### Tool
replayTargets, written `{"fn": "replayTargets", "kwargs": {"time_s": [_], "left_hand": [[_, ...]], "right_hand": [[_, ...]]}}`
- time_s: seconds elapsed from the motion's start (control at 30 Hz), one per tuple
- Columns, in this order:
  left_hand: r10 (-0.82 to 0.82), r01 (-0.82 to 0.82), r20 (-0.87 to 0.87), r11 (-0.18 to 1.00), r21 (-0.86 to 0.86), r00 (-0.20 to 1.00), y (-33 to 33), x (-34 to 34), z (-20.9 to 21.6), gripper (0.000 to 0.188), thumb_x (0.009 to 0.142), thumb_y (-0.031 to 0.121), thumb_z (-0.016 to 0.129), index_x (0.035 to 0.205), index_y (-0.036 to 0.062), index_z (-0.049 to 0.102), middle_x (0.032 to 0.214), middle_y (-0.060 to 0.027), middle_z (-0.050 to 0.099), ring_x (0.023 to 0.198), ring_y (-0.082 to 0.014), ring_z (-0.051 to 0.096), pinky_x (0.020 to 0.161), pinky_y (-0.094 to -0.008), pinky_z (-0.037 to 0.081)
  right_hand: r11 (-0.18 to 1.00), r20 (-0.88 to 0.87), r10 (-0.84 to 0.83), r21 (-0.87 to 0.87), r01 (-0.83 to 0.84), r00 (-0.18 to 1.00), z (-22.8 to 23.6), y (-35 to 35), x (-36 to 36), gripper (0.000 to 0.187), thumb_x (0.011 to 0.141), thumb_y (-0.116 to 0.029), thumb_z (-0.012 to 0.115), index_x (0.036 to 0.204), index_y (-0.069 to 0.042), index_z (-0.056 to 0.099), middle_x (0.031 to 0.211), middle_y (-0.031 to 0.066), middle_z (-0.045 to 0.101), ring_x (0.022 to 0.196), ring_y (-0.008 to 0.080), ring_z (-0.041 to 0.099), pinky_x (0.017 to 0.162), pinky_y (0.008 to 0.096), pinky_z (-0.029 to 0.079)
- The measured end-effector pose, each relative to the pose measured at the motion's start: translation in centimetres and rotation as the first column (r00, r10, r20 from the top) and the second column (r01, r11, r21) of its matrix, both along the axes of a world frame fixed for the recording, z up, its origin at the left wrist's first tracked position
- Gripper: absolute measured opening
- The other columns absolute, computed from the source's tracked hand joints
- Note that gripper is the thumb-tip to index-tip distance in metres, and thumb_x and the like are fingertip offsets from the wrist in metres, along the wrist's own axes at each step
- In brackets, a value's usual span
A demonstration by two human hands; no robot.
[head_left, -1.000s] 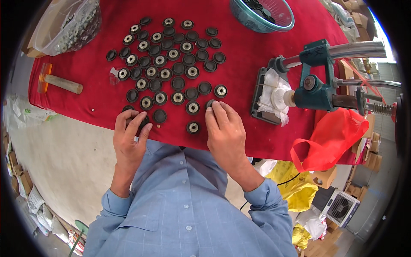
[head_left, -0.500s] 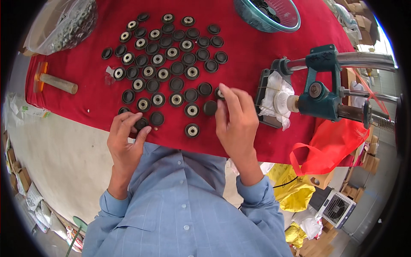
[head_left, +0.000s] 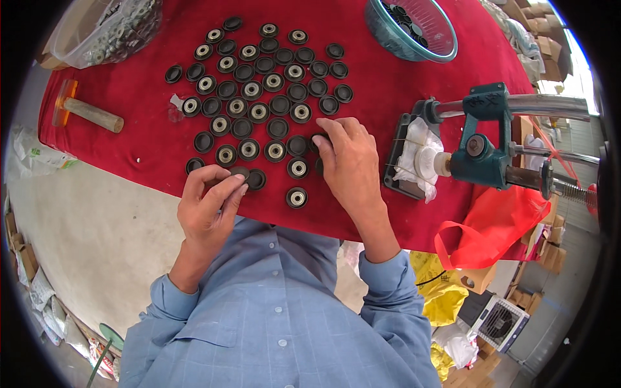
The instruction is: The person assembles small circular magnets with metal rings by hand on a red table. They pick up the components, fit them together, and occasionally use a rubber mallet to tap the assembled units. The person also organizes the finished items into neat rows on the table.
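Note:
Many shallow round black caps (head_left: 277, 128) lie spread over the red cloth, several with a silver ring-shaped metal bearing (head_left: 259, 112) seated in the middle. My left hand (head_left: 210, 200) is at the near edge, closed in a pinch on a black cap (head_left: 239, 172). Right beside that one lies another black cap (head_left: 257, 179). My right hand (head_left: 351, 158) reaches to the right side of the group, thumb and forefinger around a black cap (head_left: 317, 141) that they partly hide. A cap with a bearing (head_left: 297, 197) sits alone between the hands, near the front edge.
A green hand press (head_left: 482, 139) with a white-wrapped base stands on the right. Behind are a teal basket (head_left: 446, 52) of dark discs and a clear tub (head_left: 71, 45) of metal parts. A wooden-handled mallet (head_left: 94, 115) lies left; a red bag (head_left: 495, 223) hangs at the right.
My left hand has moved right with its cap, up against the neighbouring cap. My right hand has shifted left from a cap with a bearing to a plain black cap. The view has tilted slightly.

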State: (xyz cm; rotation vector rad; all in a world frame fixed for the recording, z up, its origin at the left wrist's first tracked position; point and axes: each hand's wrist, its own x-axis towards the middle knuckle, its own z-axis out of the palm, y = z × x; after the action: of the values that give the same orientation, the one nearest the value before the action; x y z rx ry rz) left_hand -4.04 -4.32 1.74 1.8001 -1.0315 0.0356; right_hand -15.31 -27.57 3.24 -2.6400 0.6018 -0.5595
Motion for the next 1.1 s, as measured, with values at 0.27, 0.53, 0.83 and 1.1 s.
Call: {"fn": "replayTargets", "kwargs": {"time_s": [0.27, 0.53, 0.83, 1.1], "left_hand": [[-0.087, 0.071, 0.164, 0.993, 0.096, 0.983, -0.7, -0.5, -1.0, 0.039, 0.081, -0.007, 0.085, 0.117, 0.0034, 0.077, 0.122, -0.0141, 0.071, 0.106, -0.0301, 0.07, 0.086, -0.0385, 0.06], [-0.16, 0.141, 0.271, 0.986, 0.091, 0.949, -0.6, 0.1, -1.7, 0.045, 0.075, 0.0, 0.089, 0.119, 0.0069, 0.077, 0.126, -0.0106, 0.071, 0.107, -0.0297, 0.068, 0.085, -0.0398, 0.059], [-0.127, 0.103, 0.279, 0.99, 0.098, 0.952, -0.8, -0.3, -2.1, 0.05, 0.074, -0.003, 0.089, 0.121, 0.0083, 0.078, 0.121, -0.0101, 0.07, 0.106, -0.0292, 0.066, 0.082, -0.0388, 0.059], [-0.125, 0.101, 0.373, 0.991, 0.084, 0.919, -1.1, -0.1, -2.2, 0.041, 0.077, 0.0, 0.088, 0.117, 0.0059, 0.078, 0.122, -0.0098, 0.072, 0.107, -0.0294, 0.067, 0.083, -0.039, 0.057]], "right_hand": [[0.997, -0.063, 0.045, 0.071, -0.04, 0.997, 0.9, 0.1, -0.1, 0.032, 0.087, -0.012, 0.083, 0.115, -0.004, 0.071, 0.105, 0.0123, 0.065, 0.097, 0.0319, 0.067, 0.084, 0.0466, 0.051], [0.962, -0.126, -0.027, 0.266, 0.06, 0.992, 2.0, 0.2, 0.2, 0.029, 0.087, -0.011, 0.084, 0.11, -0.003, 0.068, 0.1, 0.0145, 0.065, 0.085, 0.0325, 0.072, 0.074, 0.0423, 0.057], [0.937, 0.152, -0.199, 0.319, 0.142, 0.968, 2.9, -1.8, -2.9, 0.017, 0.087, -0.001, 0.082, 0.103, -0.003, 0.076, 0.098, 0.0107, 0.067, 0.078, 0.0202, 0.07, 0.068, 0.0331, 0.057], [0.997, 0.243, -0.067, 0.041, 0.058, 0.968, 0.0, -1.1, -3.6, 0.02, 0.087, 0.002, 0.08, 0.105, -0.002, 0.072, 0.111, 0.0134, 0.074, 0.094, 0.0336, 0.074, 0.078, 0.0413, 0.061]]}}
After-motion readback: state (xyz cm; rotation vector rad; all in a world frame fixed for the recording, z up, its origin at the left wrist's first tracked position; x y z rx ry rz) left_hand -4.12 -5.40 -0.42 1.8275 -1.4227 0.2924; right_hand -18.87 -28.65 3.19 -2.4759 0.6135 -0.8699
